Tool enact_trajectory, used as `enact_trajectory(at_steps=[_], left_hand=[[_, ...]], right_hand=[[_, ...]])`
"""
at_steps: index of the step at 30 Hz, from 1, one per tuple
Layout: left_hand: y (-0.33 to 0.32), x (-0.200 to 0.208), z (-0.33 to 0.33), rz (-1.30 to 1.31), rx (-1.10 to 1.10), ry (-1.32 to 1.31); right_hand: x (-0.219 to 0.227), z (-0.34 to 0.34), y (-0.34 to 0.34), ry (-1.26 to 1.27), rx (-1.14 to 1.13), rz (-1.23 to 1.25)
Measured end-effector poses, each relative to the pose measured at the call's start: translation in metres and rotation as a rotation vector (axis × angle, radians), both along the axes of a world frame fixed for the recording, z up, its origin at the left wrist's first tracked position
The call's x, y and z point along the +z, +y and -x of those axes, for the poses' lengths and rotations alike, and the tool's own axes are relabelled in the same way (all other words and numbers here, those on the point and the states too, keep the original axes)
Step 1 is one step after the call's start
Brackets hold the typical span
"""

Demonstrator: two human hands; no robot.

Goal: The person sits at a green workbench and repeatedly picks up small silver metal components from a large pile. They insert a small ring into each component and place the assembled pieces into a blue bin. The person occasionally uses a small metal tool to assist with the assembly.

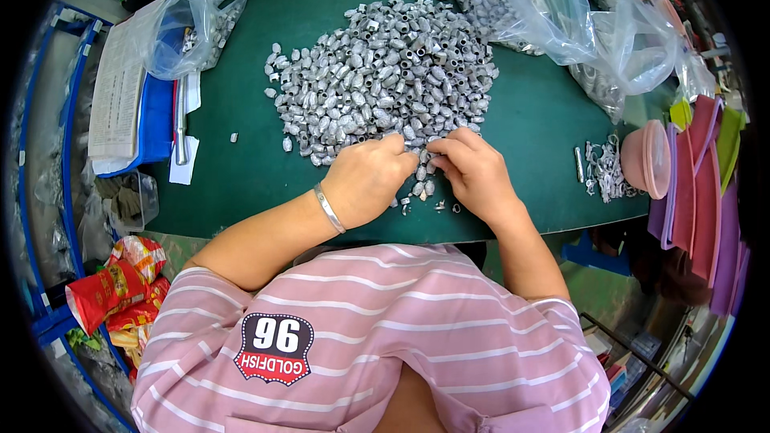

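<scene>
A broad heap of small grey metal beads (385, 72), many hollow and barrel-shaped, lies on the green table. At its near edge my left hand (369, 180), with a silver bangle (328, 207) on the wrist, is closed with the fingers curled in. Close by on the right, my right hand (479, 176) has its thumb and fingers bent together in a pinch. The fingertips of both hands nearly meet, and whatever they hold is too small or hidden to name. Just below them sit a few loose beads (423, 188) and tiny scraps (439, 206).
Clear plastic bags (553, 24) of metal parts stand at the far right. A pink tub (644, 159) sits beside small silvery pieces (609, 168). To the left are a blue tray (156, 124) with papers (120, 88), a pen (180, 120) and another bag (188, 32).
</scene>
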State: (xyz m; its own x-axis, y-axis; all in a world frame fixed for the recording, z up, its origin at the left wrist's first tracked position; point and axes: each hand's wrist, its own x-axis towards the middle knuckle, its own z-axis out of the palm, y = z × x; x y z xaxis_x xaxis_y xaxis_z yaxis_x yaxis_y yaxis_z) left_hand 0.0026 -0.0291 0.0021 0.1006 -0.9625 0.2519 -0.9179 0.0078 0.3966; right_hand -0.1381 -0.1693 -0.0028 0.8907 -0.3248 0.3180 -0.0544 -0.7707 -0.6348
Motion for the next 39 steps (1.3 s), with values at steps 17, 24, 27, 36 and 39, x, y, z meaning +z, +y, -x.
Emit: enact_trajectory(at_steps=[17,24,27,36,39], left_hand=[[0.008,0.008,-0.005,-0.088,0.136,1.516],[0.019,0.002,-0.01,-0.239,0.083,2.393],[0.017,0.004,-0.009,-0.277,0.092,2.473],[0.018,0.001,-0.006,-0.297,0.086,2.553],[0.019,0.005,-0.006,-0.249,0.14,2.513]], right_hand=[[0.002,0.011,0.019,-0.244,0.012,-1.675],[0.0,0.006,0.025,-0.221,0.197,-2.027],[-0.002,0.005,0.028,-0.218,0.22,-2.049],[-0.001,0.005,0.028,-0.247,0.21,-2.059],[-0.003,0.008,0.021,-0.37,0.219,-1.937]])
